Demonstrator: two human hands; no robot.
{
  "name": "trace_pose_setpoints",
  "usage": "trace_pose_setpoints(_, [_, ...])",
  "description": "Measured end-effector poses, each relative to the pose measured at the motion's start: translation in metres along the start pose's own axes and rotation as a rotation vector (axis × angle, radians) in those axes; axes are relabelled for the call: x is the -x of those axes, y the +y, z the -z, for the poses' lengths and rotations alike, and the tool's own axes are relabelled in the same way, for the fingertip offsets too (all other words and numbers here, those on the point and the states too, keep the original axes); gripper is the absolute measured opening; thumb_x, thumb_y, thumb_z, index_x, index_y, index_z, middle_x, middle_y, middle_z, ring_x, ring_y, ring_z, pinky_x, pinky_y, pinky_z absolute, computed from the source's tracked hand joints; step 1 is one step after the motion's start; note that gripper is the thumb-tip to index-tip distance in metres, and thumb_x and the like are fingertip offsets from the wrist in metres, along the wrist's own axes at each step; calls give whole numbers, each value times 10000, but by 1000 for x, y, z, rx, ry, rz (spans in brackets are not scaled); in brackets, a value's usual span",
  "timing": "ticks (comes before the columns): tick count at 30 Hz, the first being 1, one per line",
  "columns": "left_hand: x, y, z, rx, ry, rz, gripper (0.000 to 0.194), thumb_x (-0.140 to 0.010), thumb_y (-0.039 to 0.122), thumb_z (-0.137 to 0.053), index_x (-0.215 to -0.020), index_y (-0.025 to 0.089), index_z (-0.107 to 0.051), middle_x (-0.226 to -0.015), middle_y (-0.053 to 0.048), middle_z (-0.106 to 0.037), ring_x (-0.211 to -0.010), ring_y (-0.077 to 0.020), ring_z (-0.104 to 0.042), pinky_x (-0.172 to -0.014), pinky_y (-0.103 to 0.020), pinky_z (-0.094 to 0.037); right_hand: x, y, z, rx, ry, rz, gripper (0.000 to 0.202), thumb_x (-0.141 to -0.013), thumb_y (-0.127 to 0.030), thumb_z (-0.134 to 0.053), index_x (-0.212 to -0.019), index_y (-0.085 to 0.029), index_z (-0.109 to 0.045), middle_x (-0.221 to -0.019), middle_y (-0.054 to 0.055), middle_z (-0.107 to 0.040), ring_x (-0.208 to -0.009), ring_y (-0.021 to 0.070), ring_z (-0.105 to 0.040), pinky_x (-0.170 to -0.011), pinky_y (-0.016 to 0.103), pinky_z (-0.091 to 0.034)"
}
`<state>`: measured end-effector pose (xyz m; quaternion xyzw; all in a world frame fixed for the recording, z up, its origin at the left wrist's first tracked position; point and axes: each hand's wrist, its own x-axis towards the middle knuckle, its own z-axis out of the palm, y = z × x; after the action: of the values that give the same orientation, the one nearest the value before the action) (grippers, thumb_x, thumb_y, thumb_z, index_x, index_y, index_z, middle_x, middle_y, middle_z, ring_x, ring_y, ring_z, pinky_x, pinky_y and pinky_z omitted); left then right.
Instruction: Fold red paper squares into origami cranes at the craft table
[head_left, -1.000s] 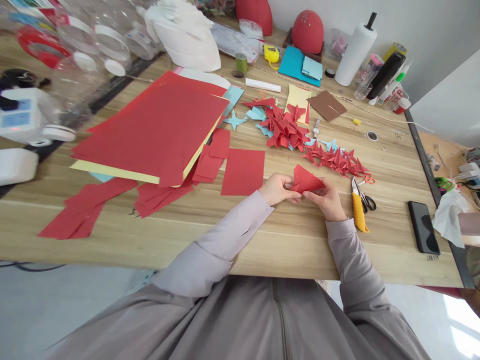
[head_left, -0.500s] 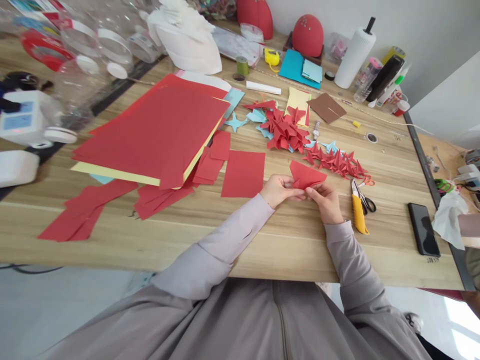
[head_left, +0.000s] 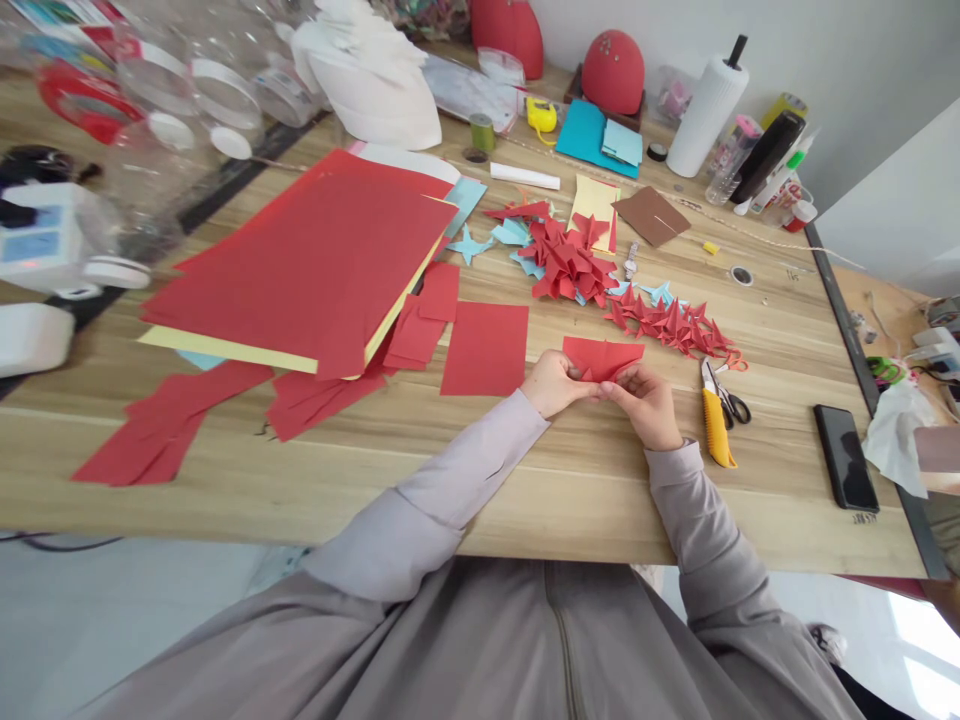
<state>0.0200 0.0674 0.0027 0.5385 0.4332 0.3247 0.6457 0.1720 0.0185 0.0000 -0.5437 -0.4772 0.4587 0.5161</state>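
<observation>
Between my two hands is a small piece of red paper, creased and partly folded, held just above the table. My left hand pinches its near left edge. On the near right edge, the thumb and fingers of my right hand are closed, and the two thumbs almost meet. Left of my hands lies a flat red paper square. Beyond them are a heap of folded red paper stars and a row of smaller red stars. A light-blue paper star lies further left.
A stack of large red sheets covers the left side, with red paper strips in front. Right of my hands are a yellow-handled cutter, scissors and a phone. A brown paper piece lies further back.
The red paper has turned and its far edge now lies straighter across, lower and a little to the left. My right hand has shifted slightly left; both hands keep hold.
</observation>
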Motion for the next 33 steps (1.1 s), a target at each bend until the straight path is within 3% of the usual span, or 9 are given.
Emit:
trace_pose_setpoints(11, [0, 1, -4, 168, -34, 68, 376, -414, 360, -873, -532, 127, -603, -507, -13, -629, -622, -216, -682, -649, -336, -580, 0, -2, -1, 29, 12, 0, 351, -600, -480, -792, -649, -212, -570, -589, -26, -615, -550, 124, -558, -540, 265, -457])
trace_pose_setpoints(16, [1, 1, -5, 215, -47, 90, 384, -388, 339, -884, -540, 105, -620, -564, -54, -679, -610, -223, -691, -658, -357, -594, 0, -3, -4, -21, 10, -38, 366, -591, -512, -786, -616, -213, -577, -576, -17, -627, -555, 137, -579, -556, 280, -482])
trace_pose_setpoints(21, [-1, -2, -5, 278, -55, 90, 424, -382, 308, -891, -667, 84, -670, -629, -65, -705, -617, -208, -694, -646, -341, -596, -1, -1, -2, -77, 30, -99, 377, -557, -516, -804, -615, -213, -588, -571, -20, -641, -548, 144, -593, -564, 290, -504])
trace_pose_setpoints(27, [-1, -1, -3, 298, -75, 136, 406, -392, 302, -896, -612, 69, -648, -609, -97, -698, -572, -198, -683, -602, -315, -591, -3, 2, 4, -176, -36, -161, 395, -697, -588, -675, -640, -200, -631, -536, -4, -632, -511, 137, -591, -545, 273, -491])
trace_pose_setpoints(33, [-1, 0, -3, 312, -63, 166, 392, -365, 256, -900, -586, 64, -639, -582, -96, -687, -557, -195, -677, -574, -295, -582, -2, 2, 4, -106, -39, -138, 384, -685, -564, -699, -600, -196, -628, -543, 0, -638, -510, 131, -586, -541, 266, -492])
